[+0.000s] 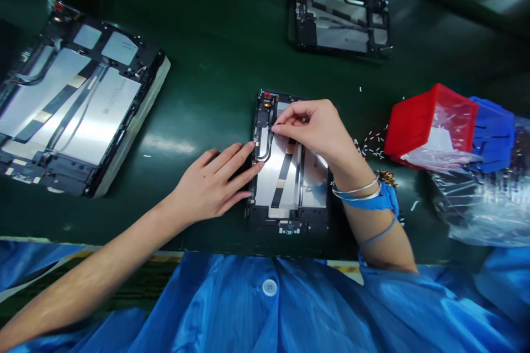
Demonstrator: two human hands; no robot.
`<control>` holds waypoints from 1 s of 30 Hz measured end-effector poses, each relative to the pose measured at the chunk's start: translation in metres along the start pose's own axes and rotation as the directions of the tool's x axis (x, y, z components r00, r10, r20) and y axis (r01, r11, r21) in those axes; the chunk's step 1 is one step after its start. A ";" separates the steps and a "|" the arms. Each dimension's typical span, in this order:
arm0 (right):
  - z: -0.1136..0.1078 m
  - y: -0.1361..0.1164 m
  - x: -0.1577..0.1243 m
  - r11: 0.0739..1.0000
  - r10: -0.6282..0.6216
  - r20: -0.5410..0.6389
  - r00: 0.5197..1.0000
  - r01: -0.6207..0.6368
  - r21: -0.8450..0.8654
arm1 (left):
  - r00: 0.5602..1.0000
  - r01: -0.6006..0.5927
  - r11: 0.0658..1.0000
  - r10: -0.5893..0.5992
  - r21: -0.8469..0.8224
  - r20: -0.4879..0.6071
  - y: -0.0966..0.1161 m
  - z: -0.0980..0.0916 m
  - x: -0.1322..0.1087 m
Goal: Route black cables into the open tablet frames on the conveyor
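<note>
- Blue shiny work coat with one white round button, nearest the camera, along the bottom edge.
- Left hand: flat, fingers stretched and loose, gripping nothing; fingertips press on the left rim of the opened device.
- Small open-backed tablet frame, black with silver battery panels and a black flat ribbon, lying flat on the dark green belt surface straight ahead of the person, between the two hands.
- Right hand: over the upper part of the frame, thumb and forefinger pinched together at a thin dark curved cable near the top left corner; what exactly is pinched is too small to tell. Silver bangles and a blue wrist strap on the wrist.
- Red plastic bin lined with clear film, right of the frame; a blue bin touching behind it; crumpled clear plastic bag beside.
- Small white scraps scattered near the red bin.
- Larger open-backed tablet frame, far left, well apart.
- Third open frame, farthest, top centre.
</note>
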State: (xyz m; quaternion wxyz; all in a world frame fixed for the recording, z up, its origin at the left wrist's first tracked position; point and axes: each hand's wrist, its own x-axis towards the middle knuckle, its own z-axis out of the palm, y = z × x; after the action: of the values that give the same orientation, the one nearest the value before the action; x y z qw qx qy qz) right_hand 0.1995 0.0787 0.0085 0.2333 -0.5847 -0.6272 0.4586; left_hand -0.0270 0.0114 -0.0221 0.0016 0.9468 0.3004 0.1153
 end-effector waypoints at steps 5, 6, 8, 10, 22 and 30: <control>0.001 0.001 0.002 1.000 -0.008 0.001 1.000 0.008 0.027 | 0.999 0.012 0.994 -0.007 -0.111 0.040 -0.001 0.001 0.000; 0.001 0.001 0.002 1.000 -0.007 0.004 1.000 0.007 0.029 | 0.999 -0.007 0.993 0.011 -0.118 0.030 -0.002 0.000 0.001; 0.000 0.000 0.002 1.000 -0.002 0.011 1.000 0.002 0.031 | 0.997 -0.068 0.989 0.072 -0.132 0.025 -0.004 -0.001 0.004; 0.000 -0.002 0.002 0.999 0.008 0.020 1.000 -0.009 0.037 | 0.989 -0.133 0.977 0.142 -0.165 0.048 -0.006 -0.002 0.008; 0.003 0.001 0.004 0.998 -0.024 -0.033 0.999 0.022 -0.060 | 0.986 -0.142 0.941 0.160 -0.308 0.035 -0.011 0.000 0.013; 0.006 0.003 0.003 0.988 -0.061 -0.054 0.997 0.053 -0.143 | 0.986 -0.104 0.936 0.142 -0.335 0.091 -0.011 -0.001 0.017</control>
State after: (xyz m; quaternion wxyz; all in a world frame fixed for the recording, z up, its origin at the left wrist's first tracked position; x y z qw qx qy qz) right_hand 0.1959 0.0791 0.0022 0.2226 -0.5946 -0.6675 0.3889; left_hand -0.0204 0.0301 -0.0187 0.1697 0.9551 0.2166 0.1095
